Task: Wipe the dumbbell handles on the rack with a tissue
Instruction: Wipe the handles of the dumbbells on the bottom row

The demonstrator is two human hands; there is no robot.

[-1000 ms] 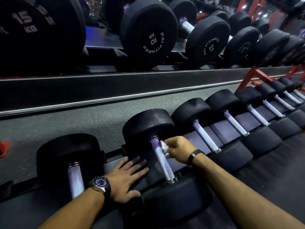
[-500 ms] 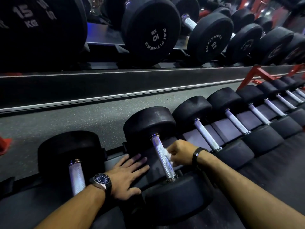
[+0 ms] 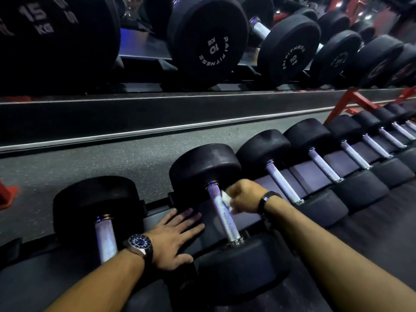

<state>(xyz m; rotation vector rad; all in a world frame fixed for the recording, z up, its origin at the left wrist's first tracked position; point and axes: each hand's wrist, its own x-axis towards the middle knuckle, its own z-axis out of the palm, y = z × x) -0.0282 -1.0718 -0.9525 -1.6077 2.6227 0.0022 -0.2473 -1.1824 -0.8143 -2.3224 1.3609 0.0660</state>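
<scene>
A row of black dumbbells with knurled silver handles lies on the low rack (image 3: 315,170). My right hand (image 3: 244,195) grips a crumpled white tissue (image 3: 227,200) and holds it against the right side of one dumbbell handle (image 3: 222,213), near its upper end. My left hand (image 3: 177,236), with a wristwatch, rests flat with spread fingers on the rack pad just left of that handle. Another handle (image 3: 105,238) lies further left, and several more handles (image 3: 283,183) run off to the right.
An upper rack shelf (image 3: 144,49) at the top holds larger black dumbbells (image 3: 209,43) marked 10 and 15 KG. Grey speckled floor (image 3: 90,163) lies behind the low rack. Red rack frame parts (image 3: 353,101) stand at the right, and a red piece (image 3: 6,195) at the far left.
My right hand slid the tissue down the handle and then back up toward its upper end. My left hand stayed flat on the pad.
</scene>
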